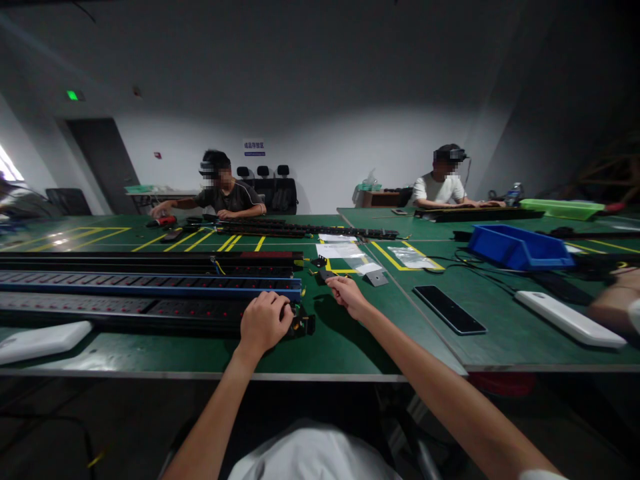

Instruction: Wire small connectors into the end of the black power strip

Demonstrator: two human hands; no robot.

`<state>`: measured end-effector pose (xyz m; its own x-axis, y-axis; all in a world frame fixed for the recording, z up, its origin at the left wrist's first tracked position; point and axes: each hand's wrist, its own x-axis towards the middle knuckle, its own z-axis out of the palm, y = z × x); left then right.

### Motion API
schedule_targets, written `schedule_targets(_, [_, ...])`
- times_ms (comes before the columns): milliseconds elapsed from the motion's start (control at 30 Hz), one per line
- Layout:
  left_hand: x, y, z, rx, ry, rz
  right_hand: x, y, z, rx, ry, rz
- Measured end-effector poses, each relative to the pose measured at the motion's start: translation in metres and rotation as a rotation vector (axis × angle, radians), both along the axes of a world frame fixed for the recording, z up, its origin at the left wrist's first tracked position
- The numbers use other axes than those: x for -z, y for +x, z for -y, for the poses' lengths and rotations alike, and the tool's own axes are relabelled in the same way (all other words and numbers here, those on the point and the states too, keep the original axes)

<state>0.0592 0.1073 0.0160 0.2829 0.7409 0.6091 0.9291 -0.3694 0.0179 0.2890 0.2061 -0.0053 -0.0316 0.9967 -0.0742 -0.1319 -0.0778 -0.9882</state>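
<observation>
My left hand (266, 321) is wrapped over the right end of the nearest long black strip (195, 315), which has small red marks along it. At that end, a black bracket (304, 325) sticks out just right of my fingers. My right hand (346, 293) is closed in a pinch on a small dark part (326, 274) above the green table. Behind the nearest strip lie a blue-edged strip (150, 281) and another black strip (165, 260). A grey metal plate (376, 277) rests a little to the right of my right hand.
To the right are a black phone (449, 309), a white device (569, 319), cables and a blue bin (520, 247). Another white device (45, 340) lies at left. Papers (340, 250) sit behind my right hand. People sit across the table; a person's arm reaches in at far right.
</observation>
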Motion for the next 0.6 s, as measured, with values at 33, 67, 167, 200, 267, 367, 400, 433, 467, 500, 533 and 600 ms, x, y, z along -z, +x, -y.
schedule_targets(33, [-0.0002, 0.0000, 0.0000, 0.001, 0.003, 0.000, 0.0000, 0.0000, -0.0001, 0.002, -0.002, 0.000])
schedule_targets(67, [-0.0004, 0.0000, 0.0000, 0.000, 0.004, -0.001, 0.0001, 0.0000, -0.0002, 0.004, -0.004, 0.001])
schedule_targets(167, [-0.0009, -0.0001, 0.0001, -0.004, 0.003, -0.003, 0.0006, 0.0003, -0.0006, 0.003, -0.001, -0.002])
schedule_targets(200, [-0.0010, -0.0001, 0.0001, -0.004, 0.001, -0.002, 0.0009, 0.0004, -0.0008, -0.001, 0.002, -0.004])
schedule_targets(267, [-0.0010, -0.0002, 0.0002, -0.003, 0.000, 0.001, 0.0015, 0.0009, -0.0011, -0.010, 0.007, -0.005])
schedule_targets(367, [-0.0008, -0.0001, 0.0004, 0.001, 0.005, 0.002, 0.0020, 0.0015, -0.0011, -0.015, 0.008, 0.000])
schedule_targets(400, [-0.0008, 0.0000, 0.0005, 0.001, 0.007, 0.002, 0.0020, 0.0016, -0.0010, -0.015, 0.008, 0.003])
schedule_targets(433, [-0.0008, 0.0001, 0.0006, 0.000, 0.009, 0.002, 0.0020, 0.0016, -0.0009, -0.015, 0.010, 0.006])
schedule_targets(467, [-0.0009, 0.0003, 0.0007, -0.002, 0.009, 0.002, 0.0021, 0.0016, -0.0009, -0.015, 0.010, 0.008])
schedule_targets(500, [-0.0011, 0.0004, 0.0008, -0.004, 0.008, 0.003, 0.0022, 0.0015, -0.0011, -0.016, 0.011, 0.008])
schedule_targets(533, [-0.0014, 0.0006, 0.0010, -0.005, 0.006, 0.003, 0.0025, 0.0014, -0.0013, -0.017, 0.010, 0.010])
schedule_targets(600, [-0.0019, 0.0008, 0.0011, -0.006, 0.001, 0.000, 0.0036, 0.0013, -0.0023, -0.016, 0.012, 0.012])
